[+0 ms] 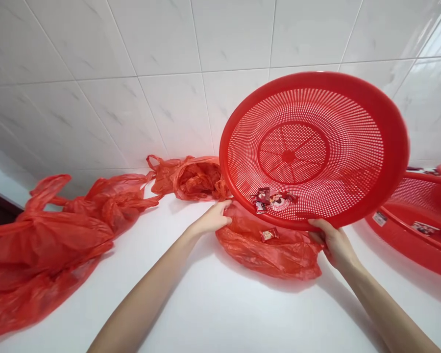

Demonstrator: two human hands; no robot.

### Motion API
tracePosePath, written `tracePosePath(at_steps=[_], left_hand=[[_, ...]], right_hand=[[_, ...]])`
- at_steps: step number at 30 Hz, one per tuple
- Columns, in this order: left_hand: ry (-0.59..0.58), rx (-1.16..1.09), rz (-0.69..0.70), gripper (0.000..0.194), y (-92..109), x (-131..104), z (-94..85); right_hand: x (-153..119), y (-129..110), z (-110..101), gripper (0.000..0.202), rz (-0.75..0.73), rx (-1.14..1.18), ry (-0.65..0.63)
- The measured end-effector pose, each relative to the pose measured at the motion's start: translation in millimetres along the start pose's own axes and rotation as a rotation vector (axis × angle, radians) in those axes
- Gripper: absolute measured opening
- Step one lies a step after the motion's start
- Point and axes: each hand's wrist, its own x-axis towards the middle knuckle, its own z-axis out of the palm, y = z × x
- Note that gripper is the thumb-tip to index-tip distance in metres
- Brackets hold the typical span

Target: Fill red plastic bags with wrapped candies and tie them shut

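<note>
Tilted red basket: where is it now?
In the head view, the basket is right of centre, over a red bag, held by the right hand.

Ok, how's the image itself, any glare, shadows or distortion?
Head view: glare on the wall at upper right; head view: soft shadow on the table around the bag under the basket; head view: wide-angle stretching near the edges.

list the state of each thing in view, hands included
held basket, tilted, packets inside
front bag, open, lone packet in or above it
rear bag, open, crumpled
left bags, bulging
right basket, upright, other packets inside
left hand, gripping front bag
right hand, gripping held basket's rim
</note>
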Motion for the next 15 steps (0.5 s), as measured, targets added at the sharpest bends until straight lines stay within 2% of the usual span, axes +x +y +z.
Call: tracePosePath(at_steps=[3,7,12,15], left_hand=[[0.04,-0.017,0.014,0.066,-3,3,-0.8],[0.062,-0.072,-0.014,0.063,-1,1,-1.9],[0.072,-0.045,0.01,0.063,5,-3,-3.0],[0.094,-0.005,0.043,0.065,3,-1,-4.0]], right_hand=[[-2,1,0,0.041,-0.038,-0.004,0.018],[-3,6,0,0.025,-0.085,-0.008,0.071],[-4,13,-2,0.036,-0.096,-0.07,0.106],[-6,12,-2,0.034,-0.083,-0.092,0.135]])
